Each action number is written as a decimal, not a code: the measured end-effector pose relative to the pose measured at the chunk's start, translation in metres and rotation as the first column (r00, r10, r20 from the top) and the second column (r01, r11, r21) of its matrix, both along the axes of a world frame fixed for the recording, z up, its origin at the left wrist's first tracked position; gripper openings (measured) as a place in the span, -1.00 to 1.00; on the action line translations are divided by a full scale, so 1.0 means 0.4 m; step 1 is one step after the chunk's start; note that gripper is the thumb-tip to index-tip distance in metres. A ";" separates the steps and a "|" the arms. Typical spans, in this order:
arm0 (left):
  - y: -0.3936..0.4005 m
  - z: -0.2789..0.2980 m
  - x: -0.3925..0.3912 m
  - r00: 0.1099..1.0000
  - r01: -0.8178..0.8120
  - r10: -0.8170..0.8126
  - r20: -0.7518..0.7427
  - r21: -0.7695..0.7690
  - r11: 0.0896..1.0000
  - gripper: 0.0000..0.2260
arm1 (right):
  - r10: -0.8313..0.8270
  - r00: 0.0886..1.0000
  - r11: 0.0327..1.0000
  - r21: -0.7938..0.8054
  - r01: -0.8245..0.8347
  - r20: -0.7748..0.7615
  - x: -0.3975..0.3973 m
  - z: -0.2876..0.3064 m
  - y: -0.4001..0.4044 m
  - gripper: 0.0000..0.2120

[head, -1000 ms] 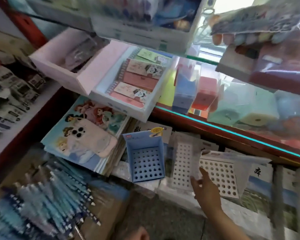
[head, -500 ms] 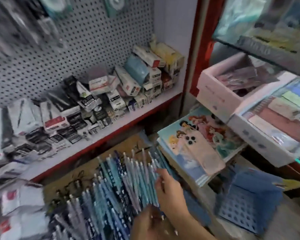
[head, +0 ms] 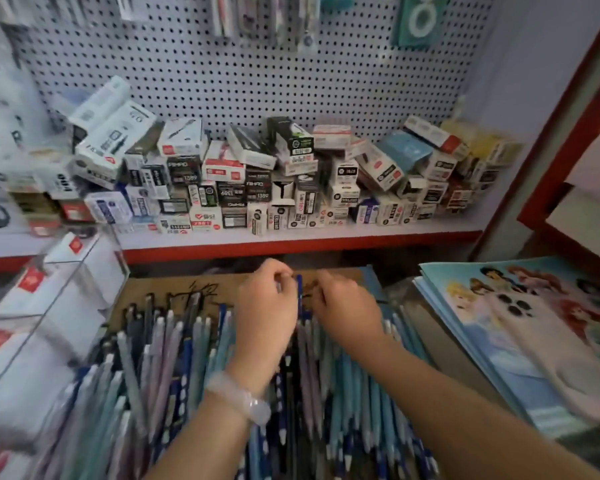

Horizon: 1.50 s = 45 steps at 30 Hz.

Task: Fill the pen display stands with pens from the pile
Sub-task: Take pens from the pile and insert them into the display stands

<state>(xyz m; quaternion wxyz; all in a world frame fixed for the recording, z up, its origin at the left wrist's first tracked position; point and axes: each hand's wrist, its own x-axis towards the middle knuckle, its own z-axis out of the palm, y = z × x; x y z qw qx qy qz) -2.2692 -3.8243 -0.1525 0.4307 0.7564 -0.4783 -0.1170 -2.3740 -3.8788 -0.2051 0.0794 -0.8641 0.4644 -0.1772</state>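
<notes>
A big pile of pens (head: 194, 368) in light blue, dark blue, grey and lilac lies on a brown cardboard sheet (head: 187, 292), tips pointing away from me. Both hands hover over the far middle of the pile. My left hand (head: 267, 317), with a pale band on its wrist, has its fingers curled around a dark blue pen (head: 299, 289) that stands up between the two hands. My right hand (head: 349, 310) is close beside that pen with its fingers bent down onto the pile; what it grips is hidden. No pen display stand is in view.
A shelf with a red edge (head: 291, 245) carries several stacked pen boxes (head: 257, 181) under a white pegboard (head: 257, 64). Clear acrylic boxes with white cartons (head: 45, 306) stand at the left. Cartoon-print folders with a pale phone case (head: 534, 323) lie at the right.
My view has swung left from the display stands to the pen pile. Both hands have moved onto the far end of the pile, and a dark blue pen now stands between them.
</notes>
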 end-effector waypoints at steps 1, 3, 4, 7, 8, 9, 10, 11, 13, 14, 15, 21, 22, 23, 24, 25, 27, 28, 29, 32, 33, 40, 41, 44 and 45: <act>0.058 -0.061 -0.005 0.997 -0.040 0.040 -0.072 0.002 0.999 -0.89 | -0.021 1.000 0.999 0.038 0.021 -0.004 0.004 -0.010 0.021 -0.89; 0.136 -0.114 0.006 1.000 0.010 -0.011 0.006 0.142 0.990 -0.81 | -0.054 0.997 0.991 0.124 0.060 -0.051 0.002 -0.034 0.054 -0.84; 0.170 -0.125 0.020 0.999 0.034 -0.040 0.025 0.213 0.976 -0.76 | -0.048 0.992 0.987 0.145 0.065 -0.113 -0.004 -0.048 0.078 -0.79; 0.280 -0.100 0.054 0.993 0.100 -0.119 0.025 0.384 0.918 -0.65 | 0.007 0.980 0.987 0.158 0.025 -0.198 -0.023 -0.020 0.121 -0.73; 0.327 -0.094 0.052 0.989 0.134 -0.147 -0.005 0.435 0.890 -0.63 | 0.012 0.982 0.983 0.180 0.023 -0.191 -0.029 0.008 0.140 -0.73; 0.360 -0.087 0.055 0.990 0.126 -0.143 0.001 0.457 0.880 -0.61 | 0.009 0.984 0.981 0.193 0.026 -0.178 -0.036 0.032 0.164 -0.72; 0.384 -0.080 0.062 0.991 0.109 -0.130 0.015 0.454 0.884 -0.60 | 0.009 0.985 0.979 0.200 0.025 -0.170 -0.040 0.052 0.192 -0.70; 0.411 -0.067 0.062 0.992 0.099 -0.126 0.029 0.455 0.885 -0.60 | 0.007 0.985 0.978 0.208 0.030 -0.175 -0.052 0.064 0.235 -0.69; 0.461 -0.052 0.052 0.986 0.121 -0.160 0.045 0.468 0.875 -0.59 | 0.004 0.974 0.966 0.254 0.055 -0.226 -0.074 0.079 0.325 -0.67; 0.494 -0.045 0.037 0.979 0.163 -0.200 0.028 0.473 0.866 -0.59 | 0.007 0.962 0.957 0.282 0.073 -0.272 -0.090 0.093 0.376 -0.66; 0.533 -0.031 0.019 0.975 0.200 -0.224 -0.003 0.460 0.865 -0.59 | 0.025 0.950 0.952 0.298 0.073 -0.311 -0.102 0.110 0.422 -0.67; 0.749 0.087 0.013 0.978 0.162 -0.122 -0.171 0.241 0.957 -0.66 | 0.174 0.929 0.908 0.419 -0.023 -0.326 -0.117 0.186 0.625 -0.70; 0.780 0.103 0.018 0.974 0.110 -0.066 -0.215 0.198 0.974 -0.68 | 0.195 0.925 0.898 0.438 -0.035 -0.326 -0.113 0.183 0.655 -0.69; 0.808 0.118 0.022 0.964 0.044 0.001 -0.265 0.163 0.986 -0.70 | 0.205 0.923 0.898 0.437 -0.046 -0.324 -0.107 0.177 0.678 -0.69; 0.829 0.127 0.026 0.945 -0.025 0.066 -0.319 0.131 0.991 -0.73 | 0.206 0.923 0.903 0.427 -0.051 -0.326 -0.097 0.173 0.700 -0.69; 0.844 0.129 0.024 0.925 -0.075 0.111 -0.363 0.113 0.991 -0.76 | 0.207 0.924 0.909 0.412 -0.060 -0.322 -0.088 0.168 0.720 -0.69; 0.851 0.118 0.005 0.914 -0.093 0.145 -0.380 0.152 0.984 -0.78 | 0.205 0.943 0.910 0.407 -0.084 -0.264 -0.073 0.156 0.750 -0.68; 0.843 0.101 -0.002 0.925 -0.081 0.148 -0.350 0.199 0.977 -0.79 | 0.214 0.951 0.902 0.418 -0.104 -0.224 -0.066 0.150 0.754 -0.67; 0.834 0.080 -0.009 0.944 -0.079 0.155 -0.290 0.258 0.963 -0.78 | 0.220 0.958 0.895 0.430 -0.123 -0.186 -0.060 0.139 0.759 -0.67; 0.762 0.006 -0.023 0.984 -0.129 0.164 -0.063 0.372 0.919 -0.74 | 0.137 0.989 0.903 0.417 -0.101 -0.057 -0.080 0.104 0.721 -0.72; 0.729 -0.017 -0.024 0.987 -0.130 0.156 -0.035 0.392 0.911 -0.72 | 0.087 0.996 0.910 0.407 -0.078 -0.003 -0.096 0.087 0.689 -0.74; 0.482 -0.133 0.116 0.961 -0.236 0.141 0.236 0.445 0.864 -0.47 | -0.320 0.935 0.923 0.274 0.270 0.155 -0.241 -0.001 0.294 -0.59; 0.459 -0.150 0.139 0.954 -0.250 0.122 0.273 0.507 0.825 -0.44 | -0.324 0.938 0.914 0.295 0.278 0.120 -0.247 -0.022 0.247 -0.55; 0.418 -0.192 0.176 0.925 -0.309 0.082 0.371 0.608 0.732 -0.36 | -0.305 0.952 0.916 0.282 0.284 0.032 -0.248 -0.083 0.164 -0.49; 0.413 -0.198 0.180 0.910 -0.338 0.092 0.404 0.593 0.731 -0.36 | -0.300 0.954 0.916 0.282 0.286 0.009 -0.247 -0.096 0.149 -0.48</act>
